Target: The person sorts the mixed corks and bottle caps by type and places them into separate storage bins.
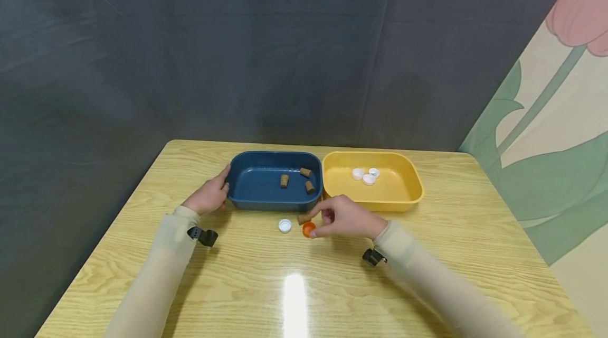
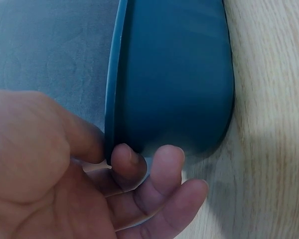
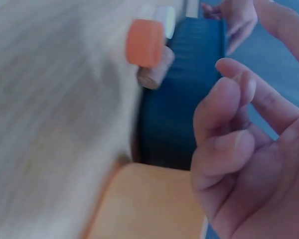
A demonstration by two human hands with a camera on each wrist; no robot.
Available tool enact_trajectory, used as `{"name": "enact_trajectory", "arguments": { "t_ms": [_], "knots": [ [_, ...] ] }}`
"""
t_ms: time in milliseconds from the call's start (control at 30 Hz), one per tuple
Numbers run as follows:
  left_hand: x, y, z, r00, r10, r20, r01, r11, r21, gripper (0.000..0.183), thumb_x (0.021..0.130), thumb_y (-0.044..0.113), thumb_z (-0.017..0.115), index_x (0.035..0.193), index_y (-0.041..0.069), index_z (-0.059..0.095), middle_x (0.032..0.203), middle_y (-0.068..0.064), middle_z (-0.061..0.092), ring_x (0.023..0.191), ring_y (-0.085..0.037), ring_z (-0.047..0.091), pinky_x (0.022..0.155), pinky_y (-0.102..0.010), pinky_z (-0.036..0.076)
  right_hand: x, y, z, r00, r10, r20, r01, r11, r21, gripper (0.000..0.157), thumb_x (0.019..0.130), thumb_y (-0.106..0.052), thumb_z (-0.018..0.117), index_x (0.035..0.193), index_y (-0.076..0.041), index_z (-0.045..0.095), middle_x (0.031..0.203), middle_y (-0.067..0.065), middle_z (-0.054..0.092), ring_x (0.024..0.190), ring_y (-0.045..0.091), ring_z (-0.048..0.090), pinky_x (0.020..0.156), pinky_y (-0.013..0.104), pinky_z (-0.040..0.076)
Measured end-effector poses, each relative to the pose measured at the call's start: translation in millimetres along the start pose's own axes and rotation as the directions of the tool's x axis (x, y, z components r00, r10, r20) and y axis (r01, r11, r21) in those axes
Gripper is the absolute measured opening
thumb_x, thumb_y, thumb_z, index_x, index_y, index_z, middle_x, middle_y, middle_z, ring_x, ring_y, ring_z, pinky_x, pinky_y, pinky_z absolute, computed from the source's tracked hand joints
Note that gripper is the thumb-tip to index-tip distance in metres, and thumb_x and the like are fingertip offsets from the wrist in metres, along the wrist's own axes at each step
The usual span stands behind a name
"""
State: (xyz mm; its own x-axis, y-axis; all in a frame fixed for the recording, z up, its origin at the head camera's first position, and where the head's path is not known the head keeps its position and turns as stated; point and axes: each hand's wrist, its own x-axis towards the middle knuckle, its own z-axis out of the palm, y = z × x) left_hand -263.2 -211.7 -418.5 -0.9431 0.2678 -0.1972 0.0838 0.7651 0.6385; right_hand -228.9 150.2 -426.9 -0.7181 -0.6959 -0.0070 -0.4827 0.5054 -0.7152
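Observation:
At the left end of the blue plastic bin (image 1: 254, 182), my left hand (image 1: 210, 195) pinches the rim, thumb above and fingertips below it in the left wrist view. My right hand (image 1: 349, 217) is over the table in front of the bins, thumb and forefinger spread apart. Its fingertips are close to an orange bottle cap (image 1: 309, 229) and a cork (image 1: 302, 219) lying against each other. The right wrist view shows nothing between its fingers (image 3: 222, 102). Left of the orange cap lies a white bottle cap (image 1: 285, 226).
Three corks (image 1: 284, 181) lie inside the blue bin. Right beside it stands a yellow bin (image 1: 399, 190) with three white caps (image 1: 368, 180). A dark cloth (image 1: 285, 63) hangs behind the wooden table (image 1: 237, 285).

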Motion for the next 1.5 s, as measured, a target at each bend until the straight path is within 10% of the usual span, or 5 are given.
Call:
{"name": "enact_trajectory", "arguments": {
  "t_ms": [433,1500],
  "knots": [
    [-0.9,2.0,0.3,1.000,-0.022,0.012,0.022,1.000,-0.021,0.060,0.109,0.011,0.026,0.160,0.004,-0.005,0.062,-0.014,0.055,0.056,-0.026,0.052,0.059,-0.033,0.040,4,11,24.4,0.996,0.055,-0.067,-0.073,0.949,-0.306,0.043,0.074,-0.044,0.088,0.108,-0.022,0.075,0.057,-0.014,0.049,0.052,0.003,0.044,0.051,0.023,0.035],
    [1.5,-1.3,0.6,1.000,-0.016,0.009,0.015,1.000,0.010,0.060,0.109,0.011,0.026,0.160,0.003,-0.005,0.063,-0.014,0.056,0.054,-0.020,0.051,0.060,-0.033,0.041,15,23,33.7,0.999,-0.011,-0.038,0.007,0.995,-0.104,0.037,0.075,-0.021,0.090,0.109,-0.013,0.079,0.071,-0.009,0.058,0.062,0.003,0.044,0.056,0.019,0.036]
  ]
}}
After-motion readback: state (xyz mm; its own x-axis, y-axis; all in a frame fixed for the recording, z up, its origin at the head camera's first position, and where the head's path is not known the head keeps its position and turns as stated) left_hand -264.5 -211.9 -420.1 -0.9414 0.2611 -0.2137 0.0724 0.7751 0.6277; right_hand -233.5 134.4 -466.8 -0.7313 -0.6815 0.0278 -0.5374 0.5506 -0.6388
